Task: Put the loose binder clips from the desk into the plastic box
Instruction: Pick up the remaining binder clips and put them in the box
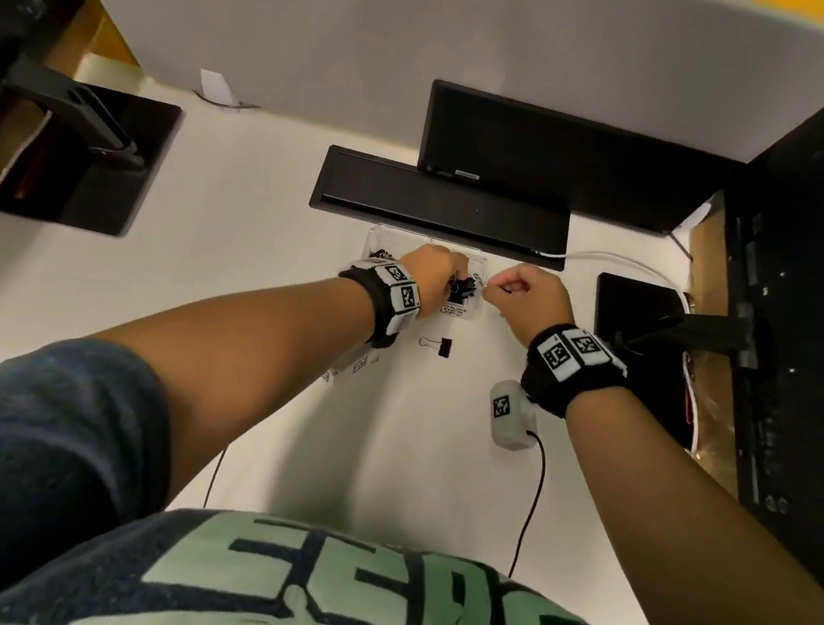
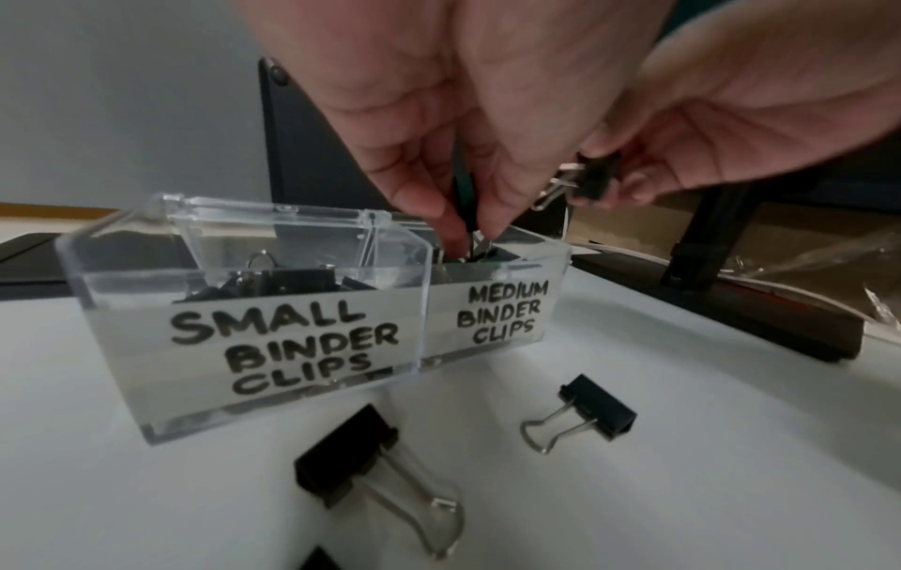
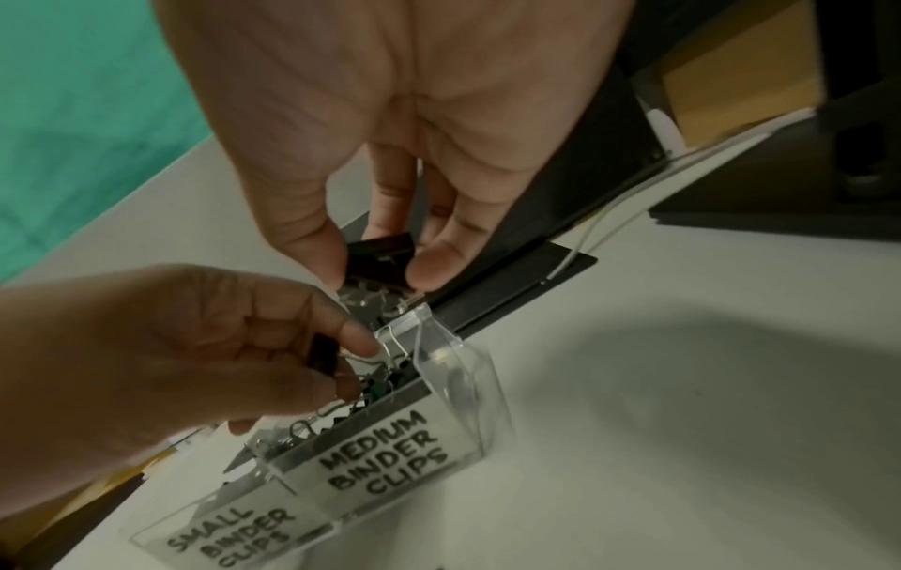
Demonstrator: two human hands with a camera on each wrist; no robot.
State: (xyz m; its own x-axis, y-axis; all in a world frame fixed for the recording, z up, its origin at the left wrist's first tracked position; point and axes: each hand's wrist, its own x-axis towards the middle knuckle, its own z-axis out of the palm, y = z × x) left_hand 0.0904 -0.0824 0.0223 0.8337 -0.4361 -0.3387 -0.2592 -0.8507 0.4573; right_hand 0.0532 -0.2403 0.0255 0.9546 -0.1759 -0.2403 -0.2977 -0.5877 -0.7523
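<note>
Your left hand [image 2: 439,115] is over the box [image 2: 253,339], fingers curled down into the half labelled MEDIUM BINDER CLIPS, pinching a clip [image 3: 324,356] that sits just at the pile in there. Only a sliver of that clip shows between your fingers in the left wrist view.

Your right hand [image 3: 404,127] is just right of the box, above its right rim, thumb and fingers closed on a black clip [image 3: 380,258], wire handles pointing down toward the medium half. That clip is not in the box; it hangs just above the rim.

The box is clear plastic, two compartments, lids tipped up at the back. It stands on the white worktop [image 1: 287,401], just in front of a flat black bar [image 1: 438,202]. The SMALL half, left of the medium half, has black clips in it; the medium half has a tangle of clips too.

Two loose clips lie on the worktop in front of the box: one [image 2: 580,414] in front of the medium half, a second [image 2: 360,462] in front of the small half, both on their sides, apart from each other and not touching the box. The corner of another dark thing shows at the bottom edge of the left wrist view; you cannot tell what it is.

A black monitor [image 1: 571,161] stands behind the box.
</note>
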